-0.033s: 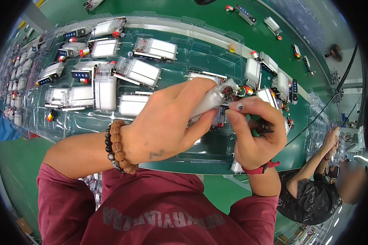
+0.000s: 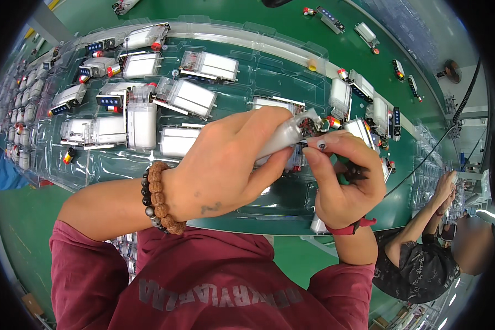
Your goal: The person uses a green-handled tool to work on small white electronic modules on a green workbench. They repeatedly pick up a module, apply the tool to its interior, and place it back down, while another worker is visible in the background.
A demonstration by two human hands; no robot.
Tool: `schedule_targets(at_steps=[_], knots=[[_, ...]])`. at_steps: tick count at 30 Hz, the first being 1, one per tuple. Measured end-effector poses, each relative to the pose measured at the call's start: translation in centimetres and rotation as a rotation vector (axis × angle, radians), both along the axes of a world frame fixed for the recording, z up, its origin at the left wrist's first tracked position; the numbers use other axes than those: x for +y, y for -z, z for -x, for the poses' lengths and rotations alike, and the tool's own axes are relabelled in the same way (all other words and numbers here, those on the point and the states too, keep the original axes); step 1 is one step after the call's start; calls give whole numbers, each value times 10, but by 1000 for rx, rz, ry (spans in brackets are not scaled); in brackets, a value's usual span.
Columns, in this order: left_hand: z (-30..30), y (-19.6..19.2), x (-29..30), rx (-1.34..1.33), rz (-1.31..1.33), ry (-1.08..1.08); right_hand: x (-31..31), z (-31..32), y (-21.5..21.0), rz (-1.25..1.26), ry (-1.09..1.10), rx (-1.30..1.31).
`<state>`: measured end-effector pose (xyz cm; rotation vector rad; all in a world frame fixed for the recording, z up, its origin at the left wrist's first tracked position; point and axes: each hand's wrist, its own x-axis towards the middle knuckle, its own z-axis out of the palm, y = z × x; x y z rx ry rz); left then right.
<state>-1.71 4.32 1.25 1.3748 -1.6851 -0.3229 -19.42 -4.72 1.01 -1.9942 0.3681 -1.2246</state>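
- Head view: left hand (image 2: 225,157) has fingers and thumb closed around a white unit (image 2: 278,138), held tilted, its clear end pointing up and right.
- Unit position: above the clear tray (image 2: 110,168), in front of the chest; small circuit parts show at the exposed end.
- Right hand (image 2: 349,184): thumb and forefinger drawn nearly together just beside that end. Cannot tell what, if anything, they pinch; a dark object (image 2: 357,171) shows within the curled palm, kind unclear.
- Tray: several similar white units (image 2: 185,98) lie at mixed angles; a small red-and-yellow cylinder (image 2: 69,155) lies near the left side.
- Far right: a co-worker (image 2: 418,267) in a dark patterned shirt, both hands raised together.
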Motion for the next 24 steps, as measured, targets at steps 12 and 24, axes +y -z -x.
schedule_targets(at_steps=[12,24], knots=[[0,-1,1,-72,30,7,2,1,-8,156,73,113],[2,0,2,-54,20,18,3,-2,-6,410,155,185]])
